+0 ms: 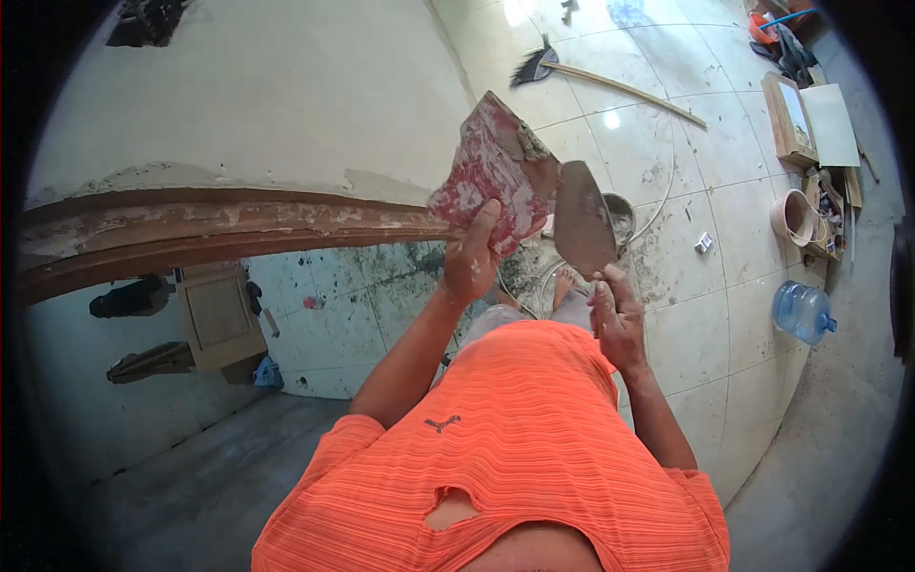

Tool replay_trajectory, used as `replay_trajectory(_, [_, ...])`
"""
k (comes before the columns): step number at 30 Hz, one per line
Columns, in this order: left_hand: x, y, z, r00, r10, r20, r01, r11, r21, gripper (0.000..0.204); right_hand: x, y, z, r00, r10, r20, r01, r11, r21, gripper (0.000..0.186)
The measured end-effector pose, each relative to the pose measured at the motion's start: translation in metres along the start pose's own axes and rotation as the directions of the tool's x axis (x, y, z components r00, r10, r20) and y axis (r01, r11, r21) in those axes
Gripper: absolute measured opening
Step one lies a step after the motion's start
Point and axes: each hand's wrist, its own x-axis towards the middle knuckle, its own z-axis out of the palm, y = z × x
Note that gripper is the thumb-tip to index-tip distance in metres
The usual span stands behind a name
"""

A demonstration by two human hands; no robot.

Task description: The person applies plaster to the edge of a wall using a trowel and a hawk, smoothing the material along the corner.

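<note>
My left hand [470,259] grips a jagged piece of red tile [491,176] by its near edge, the thumb on top. Whitish streaks cover the tile's red face, and grey mortar [530,145] clings along its right edge. My right hand [620,321] is closed round a trowel, its handle mostly hidden by the fingers. The trowel's brown, mortar-stained blade [584,221] points away from me, close beside the tile; whether they touch I cannot tell. Behind the blade, partly covered by it, a bucket [622,215] stands on the floor.
A wooden frame [238,219] runs along the wall at left. A broom [620,84] lies on the tiled floor [734,229] ahead. At right are a blue water jug [803,312], a pinkish bucket [793,217] and a wooden box [789,119]. Mortar splashes and a hose [667,195] lie near my feet.
</note>
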Motion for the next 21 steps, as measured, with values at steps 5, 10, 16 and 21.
replay_trajectory(5, [-0.012,0.004,0.002,0.996,0.001,0.087,0.050,0.817,-0.575,0.045,0.009,-0.024,0.038,0.976,0.152,0.153,-0.196,0.922,0.333,0.027])
replay_trajectory(10, [-0.005,0.030,-0.013,0.900,0.409,0.150,-0.402,0.913,-0.072,0.057,0.010,-0.041,0.057,0.953,0.073,0.293,-0.233,0.795,0.560,0.032])
replay_trajectory(16, [-0.008,0.006,-0.013,0.941,0.288,0.178,-0.310,0.944,0.110,0.068,0.020,-0.024,0.055,0.875,0.063,0.480,-0.407,0.633,0.659,0.029])
replay_trajectory(21, [-0.077,-0.124,-0.011,0.923,-0.267,0.278,0.245,0.963,0.111,0.043,0.046,0.055,0.033,0.945,0.064,0.320,-0.228,0.830,0.509,0.030])
